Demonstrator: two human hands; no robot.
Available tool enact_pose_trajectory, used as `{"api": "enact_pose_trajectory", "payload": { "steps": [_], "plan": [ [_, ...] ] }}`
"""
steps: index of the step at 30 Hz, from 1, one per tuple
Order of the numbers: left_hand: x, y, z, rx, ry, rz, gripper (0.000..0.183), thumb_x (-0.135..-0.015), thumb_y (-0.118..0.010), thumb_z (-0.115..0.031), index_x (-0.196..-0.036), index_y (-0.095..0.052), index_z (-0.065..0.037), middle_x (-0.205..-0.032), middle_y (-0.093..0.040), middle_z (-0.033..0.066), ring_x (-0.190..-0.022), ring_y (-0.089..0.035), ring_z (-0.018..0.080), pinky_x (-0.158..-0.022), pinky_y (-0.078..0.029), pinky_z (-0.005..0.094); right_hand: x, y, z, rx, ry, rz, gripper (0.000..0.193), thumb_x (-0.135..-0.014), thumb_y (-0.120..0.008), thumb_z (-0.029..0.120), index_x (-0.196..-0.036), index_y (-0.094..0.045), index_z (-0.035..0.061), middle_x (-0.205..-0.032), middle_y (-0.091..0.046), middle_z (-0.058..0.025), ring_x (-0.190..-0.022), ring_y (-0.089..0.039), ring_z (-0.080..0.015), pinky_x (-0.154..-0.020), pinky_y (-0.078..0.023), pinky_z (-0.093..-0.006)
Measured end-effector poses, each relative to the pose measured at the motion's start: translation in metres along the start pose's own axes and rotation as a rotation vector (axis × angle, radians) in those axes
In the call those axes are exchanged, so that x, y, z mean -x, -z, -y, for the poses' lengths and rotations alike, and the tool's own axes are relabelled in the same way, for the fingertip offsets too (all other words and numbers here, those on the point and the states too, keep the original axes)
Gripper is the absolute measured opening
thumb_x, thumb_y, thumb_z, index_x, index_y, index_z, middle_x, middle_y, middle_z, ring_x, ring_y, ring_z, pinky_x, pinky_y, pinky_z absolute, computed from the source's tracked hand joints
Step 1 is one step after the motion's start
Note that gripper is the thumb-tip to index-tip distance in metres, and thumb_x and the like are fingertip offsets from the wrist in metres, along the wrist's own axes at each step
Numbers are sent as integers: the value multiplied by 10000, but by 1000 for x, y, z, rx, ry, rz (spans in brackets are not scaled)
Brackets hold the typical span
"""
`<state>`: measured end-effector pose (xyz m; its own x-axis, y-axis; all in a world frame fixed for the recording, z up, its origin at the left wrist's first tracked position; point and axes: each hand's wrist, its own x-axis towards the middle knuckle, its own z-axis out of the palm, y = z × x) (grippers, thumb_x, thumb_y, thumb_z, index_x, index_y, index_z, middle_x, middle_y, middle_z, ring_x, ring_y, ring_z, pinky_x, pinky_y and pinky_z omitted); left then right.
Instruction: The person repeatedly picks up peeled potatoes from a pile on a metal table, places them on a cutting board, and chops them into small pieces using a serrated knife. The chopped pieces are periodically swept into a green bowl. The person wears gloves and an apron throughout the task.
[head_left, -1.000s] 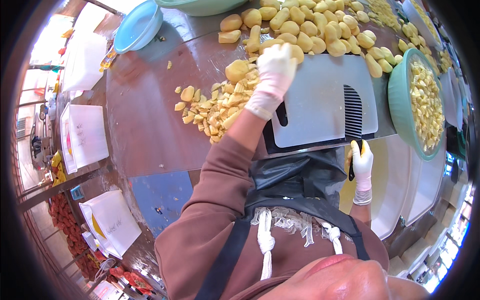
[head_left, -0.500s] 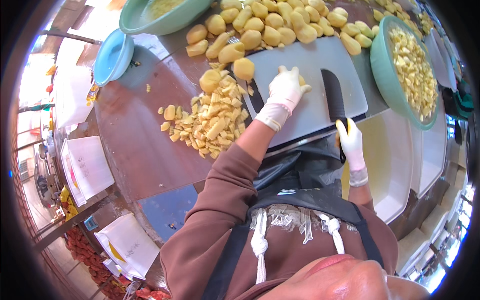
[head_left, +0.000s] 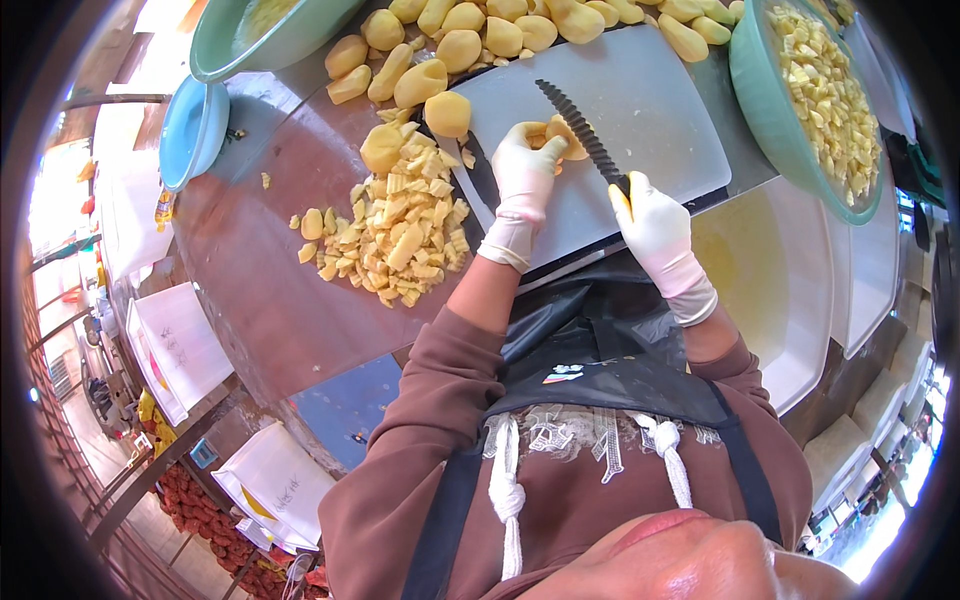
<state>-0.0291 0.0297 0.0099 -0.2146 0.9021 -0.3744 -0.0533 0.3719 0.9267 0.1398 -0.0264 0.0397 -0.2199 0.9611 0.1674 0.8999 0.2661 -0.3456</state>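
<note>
On the white cutting board point(head_left: 660, 110), my gloved left hand point(head_left: 525, 175) grips a peeled potato point(head_left: 569, 142) between thumb and fingers. A slice or smaller piece seems to lie under my fingertips, partly hidden. My gloved right hand point(head_left: 655, 225) is wrapped round the handle of a crinkle-cut knife point(head_left: 585, 130) with a dark wavy blade. The blade slants up and left, close against the potato's right side; whether it has cut in I cannot tell. Left of the board lies a heap of cut potato pieces point(head_left: 405, 235).
Whole peeled potatoes point(head_left: 460, 50) are piled along the board's far edge. A green basin of potato pieces point(head_left: 820, 110) stands at right, a white tub point(head_left: 790, 290) below it. A light blue bowl point(head_left: 195, 130) and another green basin point(head_left: 275, 40) are at far left.
My right hand has raised the knife from the board's right side and brought it left to the potato. My left hand has turned and now grips the potato. The view has shifted slightly.
</note>
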Motion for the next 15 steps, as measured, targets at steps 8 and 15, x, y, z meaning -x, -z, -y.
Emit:
{"api": "enact_pose_trajectory", "payload": {
  "steps": [8,15],
  "plan": [
    [-6,5,8,-76,-21,36,347,-808,-740,-133,-1081,-633,53,-908,-686,105,-705,-650,137,-633,-549,258,-12,-20,4,140,-137,254,282,-946,-539,308,-873,-513,37,-627,-637,-151,-557,-639,-355,-510,-505,-464],
    [-12,-31,-4,-660,-237,-77,518,-777,-733,-408,-1132,-640,-42,-973,-698,200,-919,-675,342,-825,-521,388,-12,-6,-28,-147,-307,235,310,-952,-540,325,-911,-532,18,-674,-642,-191,-624,-645,-381,-559,-502,-475]
  ]
}}
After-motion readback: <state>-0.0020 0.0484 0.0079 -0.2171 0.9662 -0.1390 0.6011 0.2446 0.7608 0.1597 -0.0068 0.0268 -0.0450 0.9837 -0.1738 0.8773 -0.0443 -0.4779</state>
